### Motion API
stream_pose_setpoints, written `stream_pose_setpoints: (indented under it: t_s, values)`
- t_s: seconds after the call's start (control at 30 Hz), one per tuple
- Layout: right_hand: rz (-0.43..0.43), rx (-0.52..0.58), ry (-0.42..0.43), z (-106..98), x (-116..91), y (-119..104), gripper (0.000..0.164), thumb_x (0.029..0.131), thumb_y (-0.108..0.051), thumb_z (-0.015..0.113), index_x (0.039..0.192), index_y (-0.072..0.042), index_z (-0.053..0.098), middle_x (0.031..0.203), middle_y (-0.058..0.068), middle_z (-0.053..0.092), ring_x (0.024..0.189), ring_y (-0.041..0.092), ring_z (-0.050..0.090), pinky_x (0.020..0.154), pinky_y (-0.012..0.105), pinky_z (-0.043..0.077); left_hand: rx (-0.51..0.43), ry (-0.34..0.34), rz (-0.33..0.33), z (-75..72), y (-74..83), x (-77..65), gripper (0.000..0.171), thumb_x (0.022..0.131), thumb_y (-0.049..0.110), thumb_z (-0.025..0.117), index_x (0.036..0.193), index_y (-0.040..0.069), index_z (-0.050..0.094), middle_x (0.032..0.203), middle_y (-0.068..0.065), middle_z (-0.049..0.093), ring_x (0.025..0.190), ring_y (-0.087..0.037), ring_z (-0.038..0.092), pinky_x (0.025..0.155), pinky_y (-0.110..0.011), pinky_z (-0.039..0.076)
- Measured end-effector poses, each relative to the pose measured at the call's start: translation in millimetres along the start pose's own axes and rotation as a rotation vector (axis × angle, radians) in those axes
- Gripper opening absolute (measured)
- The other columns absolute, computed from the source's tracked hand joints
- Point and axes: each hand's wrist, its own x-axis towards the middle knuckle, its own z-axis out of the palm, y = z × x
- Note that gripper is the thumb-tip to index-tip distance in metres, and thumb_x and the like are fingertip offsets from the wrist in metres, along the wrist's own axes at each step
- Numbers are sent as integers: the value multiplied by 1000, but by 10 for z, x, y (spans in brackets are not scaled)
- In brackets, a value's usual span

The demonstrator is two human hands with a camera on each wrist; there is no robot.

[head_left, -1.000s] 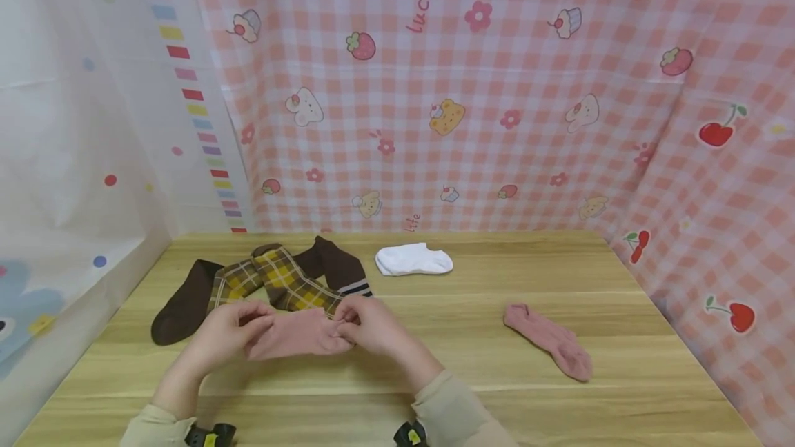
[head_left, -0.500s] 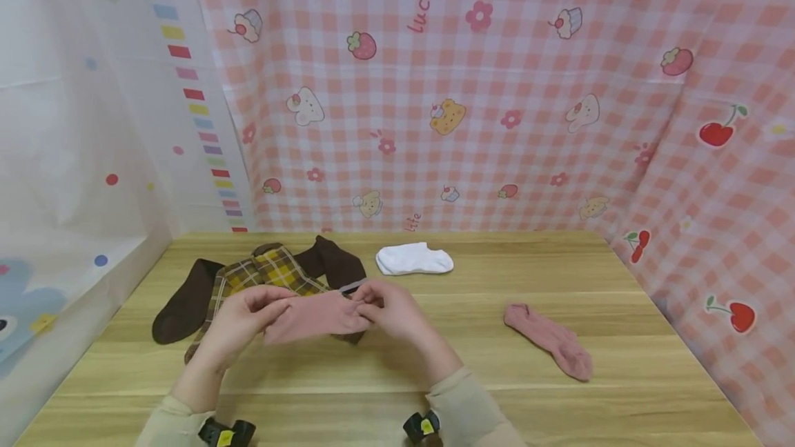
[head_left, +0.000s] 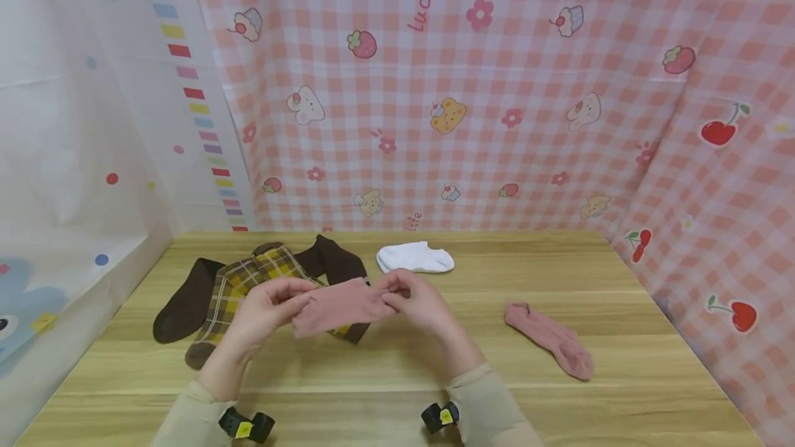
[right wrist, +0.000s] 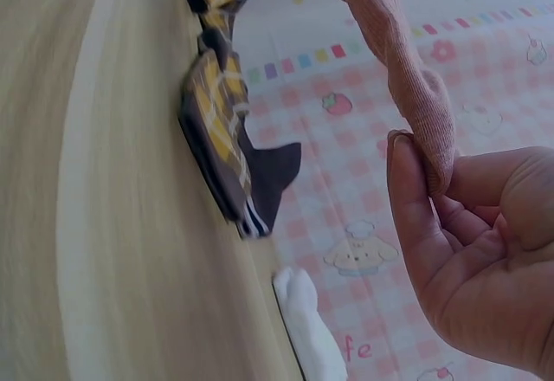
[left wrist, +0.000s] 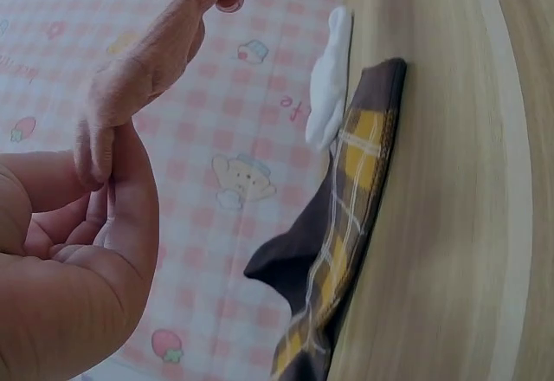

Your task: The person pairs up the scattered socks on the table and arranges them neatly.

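Stretched between both hands above the table is a pink sock. My left hand pinches one end between thumb and fingers, and my right hand pinches the other. In the right wrist view the sock hangs as a narrow band with its end between thumb and forefinger. The left wrist view shows the left hand gripping its end of the sock. A second pink sock lies flat on the table at the right.
Behind the hands at the left lie yellow plaid socks and dark brown socks, partly overlapping. A white ankle sock rests near the back edge of the wooden table. A pink checked cloth hangs behind the table.
Both hands have moved right and slightly up and away with the pink sock between them, uncovering more of the plaid socks. The other socks have stayed in place.
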Motion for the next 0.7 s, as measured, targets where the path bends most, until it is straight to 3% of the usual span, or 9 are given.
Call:
stream_pose_setpoints:
  t_s: [0.4, 0.7]
  values:
    - [-2, 104, -22, -308, -63, 97, 14, 95, 4, 60, 109, 7, 61, 95, 11, 66, 85, 12, 59, 73, 26, 50, 106, -7, 43, 167, -12, 201, 22, 95, 9, 66, 112, -6, 68, 91, -9, 68, 74, -14, 62, 62, -35, 56]
    - [21, 224, -36, -500, -101, 157, 16, 97, 7, 55, 112, 11, 58, 94, 7, 64, 86, 12, 60, 74, 24, 51, 111, -9, 72, 316, -18, 362, 18, 94, 4, 67, 107, -7, 70, 93, -14, 69, 75, -13, 62, 63, -27, 53]
